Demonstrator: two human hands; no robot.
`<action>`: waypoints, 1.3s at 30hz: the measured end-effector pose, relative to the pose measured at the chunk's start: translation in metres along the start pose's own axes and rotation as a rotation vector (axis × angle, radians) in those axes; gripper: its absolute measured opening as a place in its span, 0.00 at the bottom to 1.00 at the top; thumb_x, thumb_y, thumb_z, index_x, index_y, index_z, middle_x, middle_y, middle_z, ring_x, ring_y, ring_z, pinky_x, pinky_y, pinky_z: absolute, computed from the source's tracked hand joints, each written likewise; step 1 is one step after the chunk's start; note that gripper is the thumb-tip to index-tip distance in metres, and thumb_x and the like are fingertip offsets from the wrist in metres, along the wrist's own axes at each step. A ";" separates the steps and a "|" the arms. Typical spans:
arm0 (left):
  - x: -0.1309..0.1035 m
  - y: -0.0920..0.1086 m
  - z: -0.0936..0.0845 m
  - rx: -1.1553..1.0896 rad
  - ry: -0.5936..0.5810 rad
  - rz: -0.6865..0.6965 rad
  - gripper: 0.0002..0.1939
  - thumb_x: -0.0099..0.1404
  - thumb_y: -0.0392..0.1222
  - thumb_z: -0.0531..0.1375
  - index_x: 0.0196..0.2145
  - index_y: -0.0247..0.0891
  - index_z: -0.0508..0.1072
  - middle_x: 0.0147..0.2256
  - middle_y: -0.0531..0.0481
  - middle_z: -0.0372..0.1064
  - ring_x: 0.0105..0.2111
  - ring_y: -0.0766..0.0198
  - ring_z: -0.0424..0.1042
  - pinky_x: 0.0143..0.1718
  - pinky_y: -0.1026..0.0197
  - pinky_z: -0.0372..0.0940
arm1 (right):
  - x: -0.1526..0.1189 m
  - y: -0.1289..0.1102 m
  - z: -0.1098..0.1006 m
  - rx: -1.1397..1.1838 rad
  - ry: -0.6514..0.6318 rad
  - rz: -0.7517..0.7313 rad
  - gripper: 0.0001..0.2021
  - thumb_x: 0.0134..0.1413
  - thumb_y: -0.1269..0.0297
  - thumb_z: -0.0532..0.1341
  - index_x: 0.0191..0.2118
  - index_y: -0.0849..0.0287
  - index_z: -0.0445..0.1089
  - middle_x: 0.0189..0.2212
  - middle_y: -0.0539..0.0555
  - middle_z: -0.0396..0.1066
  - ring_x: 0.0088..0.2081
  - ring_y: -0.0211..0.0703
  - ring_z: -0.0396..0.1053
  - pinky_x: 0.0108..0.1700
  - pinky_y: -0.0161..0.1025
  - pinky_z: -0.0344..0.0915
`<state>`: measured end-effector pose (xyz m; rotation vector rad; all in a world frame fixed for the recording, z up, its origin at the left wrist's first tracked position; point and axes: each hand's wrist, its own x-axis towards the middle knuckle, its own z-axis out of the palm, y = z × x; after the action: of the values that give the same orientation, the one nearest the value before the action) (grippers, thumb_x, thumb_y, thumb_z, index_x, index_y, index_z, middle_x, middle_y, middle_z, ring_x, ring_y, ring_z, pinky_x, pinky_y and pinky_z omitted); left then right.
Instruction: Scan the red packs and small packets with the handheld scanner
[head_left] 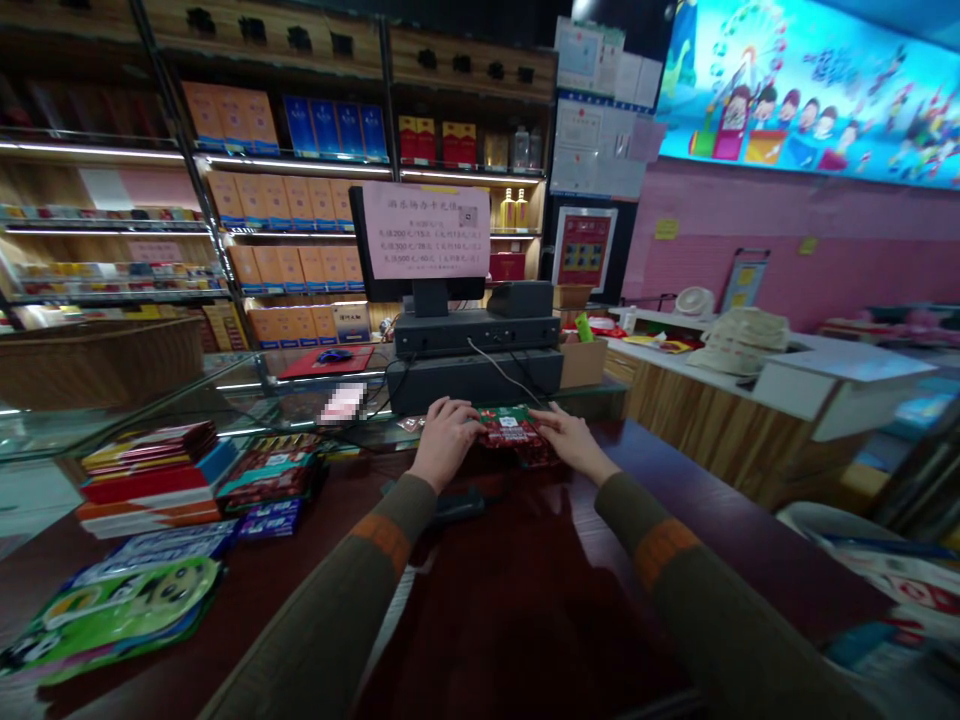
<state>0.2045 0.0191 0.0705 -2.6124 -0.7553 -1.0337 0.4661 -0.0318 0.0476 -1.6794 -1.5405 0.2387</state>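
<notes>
Both hands are at the far edge of a dark red, glossy table (510, 590). My left hand (448, 440) pinches the left end of a red and green packet (510, 427) between thumb and fingers. At the packet's right end my right hand (572, 440) grips it with its fingertips. The packet lies low over the table, and more red packaging shows beneath its right part. Beside my left forearm lies a dark object (459, 505), partly hidden by the sleeve.
Left on the table are stacked boxes and packets (154, 480), red-green packets (270, 468) and a green panda packet (127, 600). Behind the hands stands a dark cash register (472, 375) with a monitor bearing a pink sign (427, 232). A wooden counter (690, 430) is at right.
</notes>
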 end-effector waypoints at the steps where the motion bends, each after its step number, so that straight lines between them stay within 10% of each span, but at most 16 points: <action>1: 0.002 0.003 0.004 -0.007 0.003 0.001 0.08 0.68 0.39 0.61 0.38 0.50 0.81 0.45 0.53 0.76 0.55 0.56 0.66 0.63 0.42 0.51 | 0.000 0.002 -0.004 -0.027 -0.004 0.011 0.19 0.58 0.70 0.60 0.52 0.49 0.77 0.58 0.59 0.72 0.70 0.59 0.50 0.67 0.73 0.29; 13: 0.028 0.020 0.052 0.001 -0.013 -0.041 0.07 0.67 0.41 0.62 0.36 0.52 0.81 0.46 0.55 0.75 0.54 0.57 0.65 0.65 0.43 0.49 | 0.009 0.026 -0.032 -0.179 -0.062 0.091 0.20 0.63 0.68 0.57 0.57 0.50 0.73 0.62 0.59 0.67 0.72 0.56 0.46 0.66 0.76 0.32; 39: 0.037 0.035 0.088 -0.033 -0.084 -0.081 0.07 0.66 0.39 0.63 0.38 0.50 0.81 0.46 0.52 0.75 0.54 0.57 0.64 0.63 0.45 0.52 | 0.020 0.077 -0.026 -0.172 -0.046 0.150 0.19 0.63 0.70 0.57 0.57 0.50 0.74 0.62 0.59 0.67 0.70 0.56 0.52 0.67 0.69 0.40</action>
<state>0.2968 0.0379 0.0315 -2.6881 -0.8768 -0.9711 0.5437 -0.0186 0.0206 -1.9399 -1.5057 0.2290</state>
